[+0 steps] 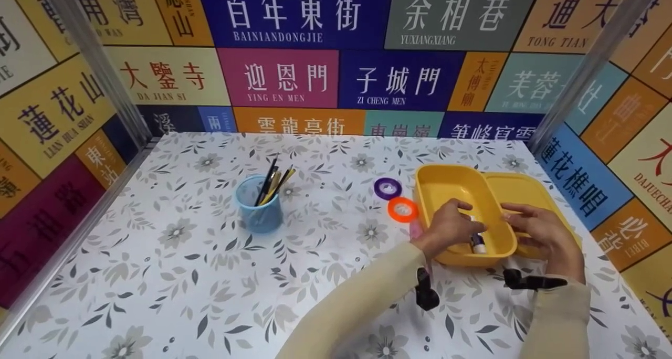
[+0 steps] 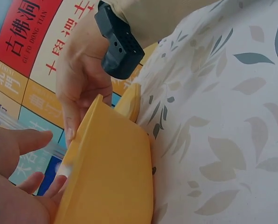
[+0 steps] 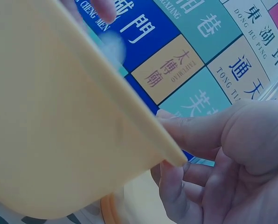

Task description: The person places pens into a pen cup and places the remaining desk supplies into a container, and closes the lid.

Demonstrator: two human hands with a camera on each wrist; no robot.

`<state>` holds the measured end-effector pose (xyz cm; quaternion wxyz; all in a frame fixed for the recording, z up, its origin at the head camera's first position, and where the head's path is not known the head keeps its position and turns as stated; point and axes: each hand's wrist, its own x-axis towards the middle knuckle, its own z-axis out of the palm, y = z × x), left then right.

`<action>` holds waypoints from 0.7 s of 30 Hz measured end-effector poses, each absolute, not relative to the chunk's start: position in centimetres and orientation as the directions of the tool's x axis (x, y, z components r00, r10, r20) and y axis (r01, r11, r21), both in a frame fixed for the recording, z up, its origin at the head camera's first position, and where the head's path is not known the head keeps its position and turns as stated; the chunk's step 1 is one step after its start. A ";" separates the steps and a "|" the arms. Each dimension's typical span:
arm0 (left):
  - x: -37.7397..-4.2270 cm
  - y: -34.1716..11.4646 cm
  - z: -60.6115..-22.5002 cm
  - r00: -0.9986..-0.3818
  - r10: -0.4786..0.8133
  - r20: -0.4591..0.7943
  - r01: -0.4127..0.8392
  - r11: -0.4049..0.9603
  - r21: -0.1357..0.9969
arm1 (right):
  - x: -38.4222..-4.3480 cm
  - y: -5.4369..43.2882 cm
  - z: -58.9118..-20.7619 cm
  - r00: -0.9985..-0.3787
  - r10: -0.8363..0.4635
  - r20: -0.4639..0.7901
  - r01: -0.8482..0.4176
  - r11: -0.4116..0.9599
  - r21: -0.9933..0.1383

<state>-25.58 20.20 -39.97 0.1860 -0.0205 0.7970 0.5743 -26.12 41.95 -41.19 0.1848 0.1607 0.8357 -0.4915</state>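
Note:
A yellow box sits at the table's right, its inside facing up. My left hand reaches over its near-left wall, thumb and fingers spread apart. Below those fingers a dark glue stick with a white end is inside the box. Something white and blurred shows near the left fingers in the right wrist view. At the box's right rim my right hand pinches the edge, with the thumb on top and fingers underneath.
A yellow lid lies right of the box, partly under the right hand. Purple tape, orange tape and a pink item lie at its left. A blue cup holds several pens and pencils. Sign-printed walls surround the table.

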 end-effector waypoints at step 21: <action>-26.4 14.0 -38.2 -0.916 0.284 -0.283 -0.269 0.088 0.959 | -26.0 41.9 -41.4 -0.864 0.107 -0.492 0.486 0.434 -0.759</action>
